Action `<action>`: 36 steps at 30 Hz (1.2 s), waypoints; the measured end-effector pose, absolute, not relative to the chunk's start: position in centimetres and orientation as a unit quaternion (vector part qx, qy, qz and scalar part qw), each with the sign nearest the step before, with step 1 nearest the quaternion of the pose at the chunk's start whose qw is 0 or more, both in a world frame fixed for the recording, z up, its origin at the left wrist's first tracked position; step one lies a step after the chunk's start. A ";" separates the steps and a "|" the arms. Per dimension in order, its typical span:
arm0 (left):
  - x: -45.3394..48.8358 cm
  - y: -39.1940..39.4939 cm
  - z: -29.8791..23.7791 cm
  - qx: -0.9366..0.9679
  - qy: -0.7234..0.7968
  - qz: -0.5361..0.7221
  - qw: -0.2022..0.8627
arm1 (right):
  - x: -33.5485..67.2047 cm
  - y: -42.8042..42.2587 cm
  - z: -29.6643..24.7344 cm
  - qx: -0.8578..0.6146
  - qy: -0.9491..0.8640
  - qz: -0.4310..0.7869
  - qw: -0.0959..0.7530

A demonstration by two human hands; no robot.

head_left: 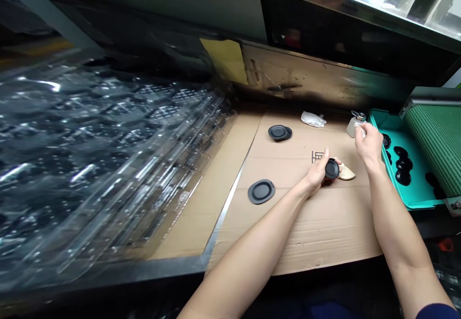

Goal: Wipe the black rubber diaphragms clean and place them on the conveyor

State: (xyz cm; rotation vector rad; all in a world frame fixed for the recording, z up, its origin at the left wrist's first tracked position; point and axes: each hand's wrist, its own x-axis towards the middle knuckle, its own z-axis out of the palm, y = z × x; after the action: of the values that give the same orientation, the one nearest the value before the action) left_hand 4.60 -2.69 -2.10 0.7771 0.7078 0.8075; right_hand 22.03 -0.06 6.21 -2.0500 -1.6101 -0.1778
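Note:
My left hand [320, 171] is closed around a small black round rubber part [332, 169], held just above the cardboard sheet [306, 223]. A tan wedge-shaped piece [346, 172] lies right beside that part. My right hand [368, 142] reaches to a small pump bottle [355, 122] at the back right, its fingers pinching a bit of white cloth at the bottle's top. One black oval disc [261, 191] lies flat on the cardboard, and a short stack of similar discs [280, 132] sits farther back.
A teal tray [414, 196] at the right holds several black round parts. A green ribbed conveyor belt [437, 136] runs past it. A crumpled white wipe [313, 119] lies at the back. Stacked clear plastic blister trays [90, 165] fill the left side.

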 end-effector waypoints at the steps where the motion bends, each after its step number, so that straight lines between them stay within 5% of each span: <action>1: 4.7 -2.9 -2.1 0.360 0.313 0.375 0.795 | 22.7 1.0 7.2 -0.768 -0.581 -0.073 0.260; 24: 4.5 -2.5 -1.5 0.278 0.268 0.380 0.841 | 28.7 8.3 12.0 -0.774 -0.625 -0.026 0.102; 32: 3.2 -1.0 -0.7 0.243 0.340 0.415 0.808 | 22.3 2.2 9.9 -0.662 -0.673 -0.006 0.331; 36: 2.8 -0.6 -0.8 0.261 0.378 0.421 0.782 | 18.0 -1.3 4.7 -0.577 -0.727 0.096 0.361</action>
State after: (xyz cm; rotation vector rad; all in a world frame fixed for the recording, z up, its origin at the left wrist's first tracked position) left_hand 2.84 -0.59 -0.85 0.5634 0.8168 0.9098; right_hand 17.96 -1.33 4.71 -1.4854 -1.8720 0.2481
